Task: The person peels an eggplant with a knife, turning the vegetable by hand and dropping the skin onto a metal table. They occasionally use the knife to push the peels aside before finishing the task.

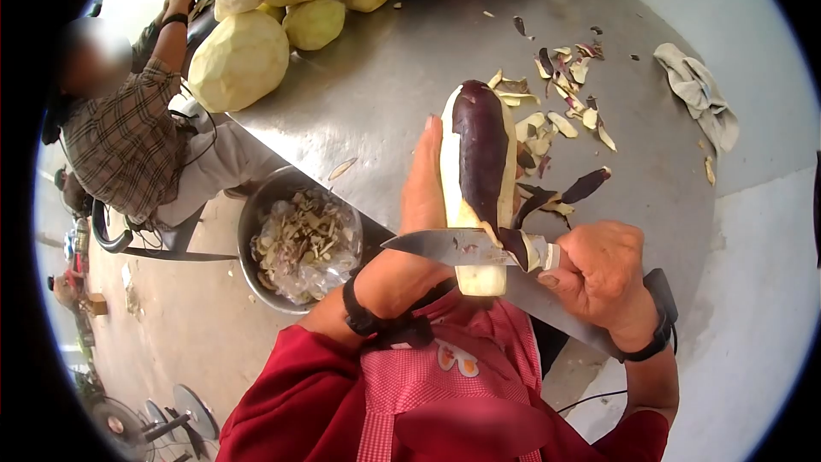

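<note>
My left hand (422, 192) is wrapped round a large, partly peeled eggplant (481, 150), held over the table's near edge. Dark purple skin remains along its middle, with pale flesh bared on both sides and at the near end. A knife (440, 245) lies crosswise over the eggplant's lower part, its tip pointing left. Its pale handle is in my closed right hand (603, 274). A curled strip of skin (515, 246) sits at the blade. The left fingers behind the eggplant are mostly hidden.
Peeled pale eggplants (239, 60) are piled at the table's far left. Peelings (564, 94) litter the metal table (376, 111), with a cloth (697, 94) at its right edge. A metal basin (248, 248) of scraps stands on the floor. Another person (128, 137) sits at left.
</note>
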